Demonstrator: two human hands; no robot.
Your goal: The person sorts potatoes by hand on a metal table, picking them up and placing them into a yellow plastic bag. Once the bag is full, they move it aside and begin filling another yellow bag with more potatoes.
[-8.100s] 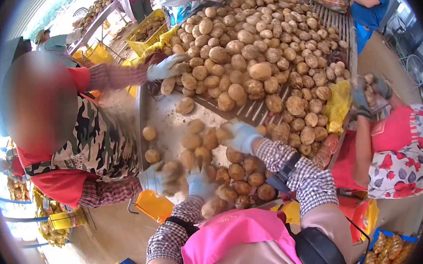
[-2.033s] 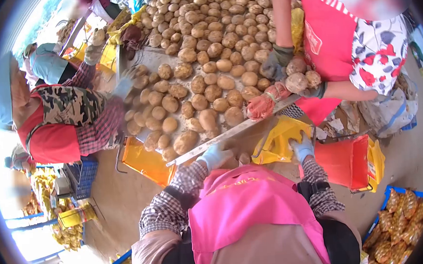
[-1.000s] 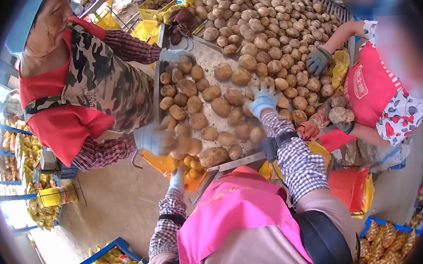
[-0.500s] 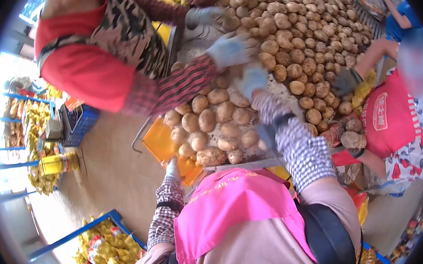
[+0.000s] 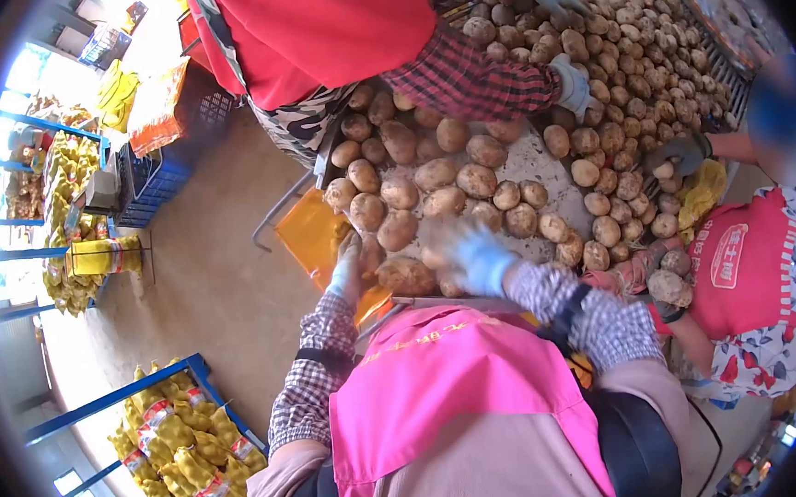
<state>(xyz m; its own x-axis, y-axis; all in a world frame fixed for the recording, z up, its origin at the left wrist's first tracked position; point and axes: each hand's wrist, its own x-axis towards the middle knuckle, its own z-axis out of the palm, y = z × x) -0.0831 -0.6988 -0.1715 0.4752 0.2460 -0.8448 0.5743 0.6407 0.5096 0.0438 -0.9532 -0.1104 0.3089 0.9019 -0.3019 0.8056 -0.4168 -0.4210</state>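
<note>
My left hand, in a pale glove with a dirty grey finger area, is at the left front edge of the metal table. Its fingers reach forward beside an orange sheet and the nearest potatoes. Over the front of the table is my right hand in a light blue glove, its fingers smeared by motion. Close to it lie a large potato and several others. Brown, soil-marked potatoes are spread loosely across the table between me and the co-worker opposite.
A co-worker in red leans over the far side, both gloved hands at the big potato heap. At right, another person in a pink apron handles potatoes. Filled yellow net bags stand at lower left; a blue crate is behind.
My right hand has drawn back toward me from the table's middle. My left hand has moved forward to the potatoes. More potatoes lie on the table; the opposite co-worker has shifted right.
</note>
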